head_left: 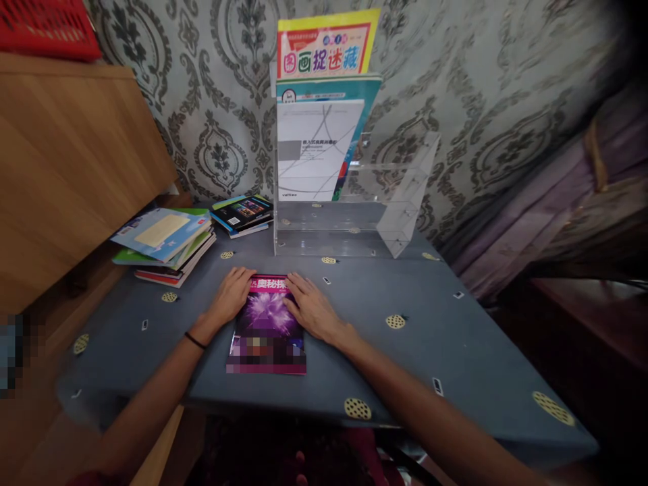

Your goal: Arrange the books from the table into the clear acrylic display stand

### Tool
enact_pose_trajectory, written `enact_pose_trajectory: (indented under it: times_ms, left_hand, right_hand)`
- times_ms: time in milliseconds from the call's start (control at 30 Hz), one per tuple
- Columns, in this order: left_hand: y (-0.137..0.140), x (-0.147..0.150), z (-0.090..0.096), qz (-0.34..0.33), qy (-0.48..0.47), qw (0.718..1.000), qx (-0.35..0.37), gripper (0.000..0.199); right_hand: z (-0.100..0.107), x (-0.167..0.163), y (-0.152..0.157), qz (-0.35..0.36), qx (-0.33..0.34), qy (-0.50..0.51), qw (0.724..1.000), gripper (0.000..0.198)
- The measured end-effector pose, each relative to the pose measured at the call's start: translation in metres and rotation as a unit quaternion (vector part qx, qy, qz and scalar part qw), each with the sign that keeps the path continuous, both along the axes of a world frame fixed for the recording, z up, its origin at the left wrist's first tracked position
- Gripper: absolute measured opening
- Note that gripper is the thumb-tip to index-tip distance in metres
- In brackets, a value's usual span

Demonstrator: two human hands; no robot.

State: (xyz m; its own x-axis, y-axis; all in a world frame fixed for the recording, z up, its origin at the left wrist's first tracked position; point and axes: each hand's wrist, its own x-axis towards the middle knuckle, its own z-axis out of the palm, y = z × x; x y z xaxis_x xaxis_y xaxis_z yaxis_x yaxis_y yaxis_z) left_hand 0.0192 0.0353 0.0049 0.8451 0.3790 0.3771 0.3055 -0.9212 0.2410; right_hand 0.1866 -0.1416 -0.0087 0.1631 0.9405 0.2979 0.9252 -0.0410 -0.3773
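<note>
Purple book [268, 317]: laid flat, glossy cover up, lower centre of frame; apparently steadied from both sides.
Left hand [233, 293]: loosely curved on upper-left edge, nothing clasped.
Right hand [312, 309]: laid nearly flat over upper-right edge, nothing clasped.
Clear rack [405, 196]: rigid plastic, upper centre; booklets [314, 152] propped upright, probably for visible covers.
Tablecloth [364, 364]: smooth, grey-blue, pineapple-printed.
</note>
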Motion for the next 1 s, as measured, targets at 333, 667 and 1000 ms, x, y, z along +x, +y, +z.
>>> enact_pose_trajectory:
  times_ms: [333, 667, 1000]
  left_hand:
    - [0.003, -0.001, -0.010, -0.018, -0.032, 0.999, 0.007, 0.031]
    - [-0.016, 0.011, 0.001, -0.052, 0.090, 0.994, 0.039, 0.044]
    - [-0.039, 0.023, 0.014, -0.161, 0.079, 0.982, 0.053, 0.039]
  right_hand:
    - [0.009, -0.004, -0.001, -0.021, -0.033, -0.040, 0.998, 0.046]
    - [0.006, 0.018, 0.001, -0.011, 0.056, 0.196, 0.979, 0.053]
    - [0.005, 0.030, 0.001, -0.008, 0.070, 0.332, 0.941, 0.059]
